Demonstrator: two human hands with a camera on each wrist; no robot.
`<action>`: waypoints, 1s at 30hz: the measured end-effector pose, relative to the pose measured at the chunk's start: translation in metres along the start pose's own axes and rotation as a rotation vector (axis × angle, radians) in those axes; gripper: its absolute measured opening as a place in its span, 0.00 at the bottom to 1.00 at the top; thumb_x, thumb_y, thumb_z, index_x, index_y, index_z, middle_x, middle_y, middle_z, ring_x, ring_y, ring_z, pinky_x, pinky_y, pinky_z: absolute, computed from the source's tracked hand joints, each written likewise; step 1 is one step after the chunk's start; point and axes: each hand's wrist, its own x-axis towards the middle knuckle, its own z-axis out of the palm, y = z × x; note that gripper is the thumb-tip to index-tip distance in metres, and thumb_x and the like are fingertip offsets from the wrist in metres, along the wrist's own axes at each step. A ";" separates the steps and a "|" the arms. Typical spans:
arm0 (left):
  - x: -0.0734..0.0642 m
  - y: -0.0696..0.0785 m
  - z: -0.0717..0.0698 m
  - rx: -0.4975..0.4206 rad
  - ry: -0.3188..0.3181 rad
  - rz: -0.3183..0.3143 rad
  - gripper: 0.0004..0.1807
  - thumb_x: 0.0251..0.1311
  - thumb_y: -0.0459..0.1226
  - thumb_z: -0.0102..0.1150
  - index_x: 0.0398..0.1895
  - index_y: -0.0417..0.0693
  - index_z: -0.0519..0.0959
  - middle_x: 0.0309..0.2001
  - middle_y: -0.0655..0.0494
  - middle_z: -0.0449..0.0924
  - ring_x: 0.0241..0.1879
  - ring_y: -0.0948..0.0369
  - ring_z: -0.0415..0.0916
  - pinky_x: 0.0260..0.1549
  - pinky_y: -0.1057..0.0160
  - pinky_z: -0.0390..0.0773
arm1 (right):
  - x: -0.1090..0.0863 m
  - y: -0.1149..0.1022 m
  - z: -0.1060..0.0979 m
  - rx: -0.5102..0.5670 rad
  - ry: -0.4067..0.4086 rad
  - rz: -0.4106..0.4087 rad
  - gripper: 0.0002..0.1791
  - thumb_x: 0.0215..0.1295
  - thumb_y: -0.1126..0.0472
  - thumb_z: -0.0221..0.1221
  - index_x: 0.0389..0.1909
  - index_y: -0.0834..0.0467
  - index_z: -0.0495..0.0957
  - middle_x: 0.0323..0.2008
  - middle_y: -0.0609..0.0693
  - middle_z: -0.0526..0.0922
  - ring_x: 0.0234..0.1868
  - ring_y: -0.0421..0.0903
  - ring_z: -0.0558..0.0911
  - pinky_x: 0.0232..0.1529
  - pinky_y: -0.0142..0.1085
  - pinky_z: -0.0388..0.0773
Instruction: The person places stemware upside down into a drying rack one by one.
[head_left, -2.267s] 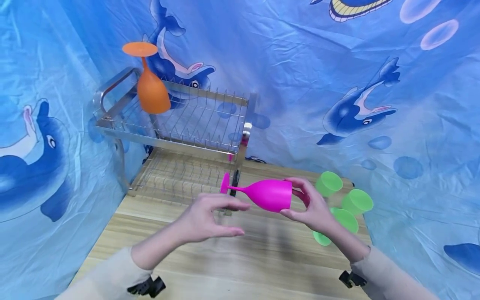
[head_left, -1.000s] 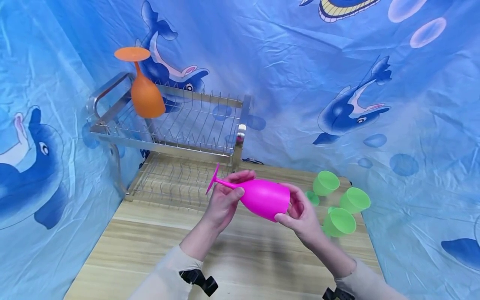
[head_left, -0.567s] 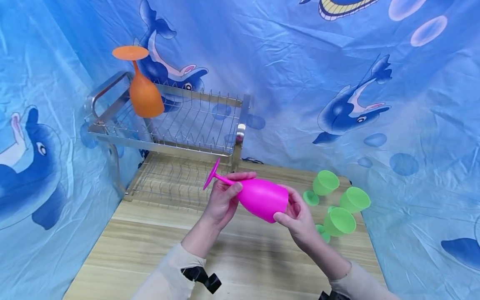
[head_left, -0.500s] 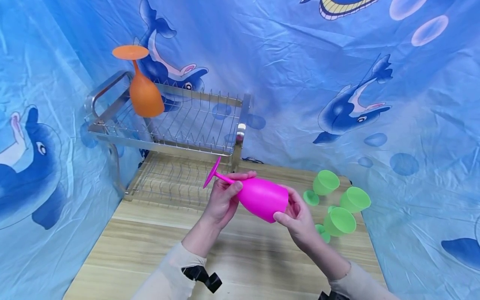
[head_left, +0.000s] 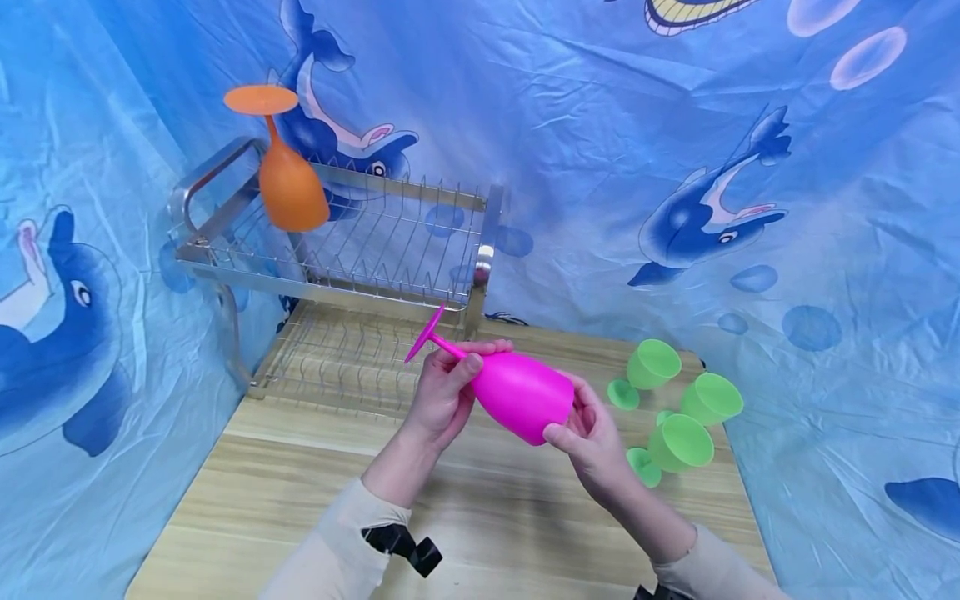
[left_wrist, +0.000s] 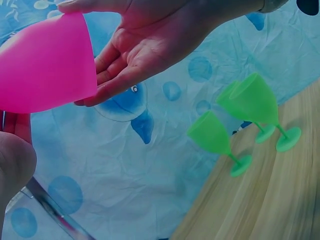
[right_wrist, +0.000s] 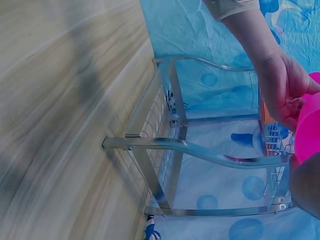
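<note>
A magenta wine goblet [head_left: 521, 396] is held in the air between both hands, its foot pointing up and left, its mouth toward the lower right. My left hand [head_left: 441, 396] pinches it where the stem meets the bowl, thumb on top. At the rim, my right hand [head_left: 592, 437] grips the bowl with thumb in front and fingers behind. The left wrist view shows the goblet's bowl [left_wrist: 47, 65] with the right hand's fingers [left_wrist: 120, 85] along its rim. In the right wrist view only part of the magenta bowl [right_wrist: 307, 127] shows.
A two-tier metal dish rack [head_left: 322, 292] stands at the back left. An orange goblet [head_left: 292, 192] rests upside down on its upper tier. Three green goblets [head_left: 678, 442] stand upright at the right of the wooden table [head_left: 300, 500]. A blue dolphin-print curtain [head_left: 585, 167] surrounds the table.
My left hand has come in from the left and taken hold of the stem end. The goblet has tilted, foot higher and rim lower. My right hand keeps its grip on the rim.
</note>
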 end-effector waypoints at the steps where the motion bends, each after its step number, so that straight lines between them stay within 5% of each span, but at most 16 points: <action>1: 0.000 0.001 0.000 0.006 0.000 0.003 0.15 0.60 0.53 0.78 0.46 0.60 0.93 0.50 0.56 0.92 0.60 0.57 0.85 0.63 0.59 0.81 | 0.000 0.000 0.000 -0.006 0.001 0.004 0.31 0.65 0.68 0.71 0.67 0.53 0.73 0.59 0.51 0.79 0.58 0.44 0.81 0.57 0.35 0.86; 9: 0.003 0.009 -0.005 0.018 -0.019 0.032 0.13 0.61 0.51 0.77 0.46 0.60 0.93 0.48 0.56 0.92 0.58 0.56 0.86 0.60 0.60 0.83 | -0.001 -0.002 0.004 -0.016 -0.067 -0.015 0.34 0.66 0.64 0.73 0.70 0.54 0.70 0.63 0.52 0.76 0.61 0.44 0.79 0.62 0.34 0.83; 21: 0.005 0.023 -0.005 0.034 -0.043 -0.033 0.16 0.59 0.55 0.77 0.45 0.60 0.93 0.47 0.58 0.92 0.56 0.57 0.87 0.62 0.56 0.83 | -0.003 -0.012 -0.008 0.009 -0.246 -0.117 0.43 0.70 0.69 0.69 0.80 0.68 0.58 0.75 0.54 0.70 0.74 0.45 0.73 0.74 0.36 0.71; 26: 0.009 0.040 -0.011 0.112 -0.068 -0.079 0.16 0.59 0.55 0.77 0.44 0.60 0.93 0.45 0.57 0.93 0.55 0.56 0.87 0.60 0.56 0.84 | 0.009 -0.026 -0.028 -0.079 -0.210 -0.206 0.41 0.69 0.77 0.62 0.79 0.76 0.54 0.77 0.58 0.70 0.77 0.49 0.71 0.76 0.39 0.66; 30: 0.014 0.060 -0.015 0.206 -0.104 -0.126 0.15 0.58 0.54 0.78 0.44 0.61 0.93 0.44 0.57 0.93 0.55 0.55 0.87 0.57 0.58 0.84 | 0.029 -0.035 -0.035 -0.214 -0.150 -0.193 0.39 0.70 0.80 0.59 0.79 0.74 0.56 0.77 0.60 0.70 0.77 0.50 0.72 0.75 0.40 0.68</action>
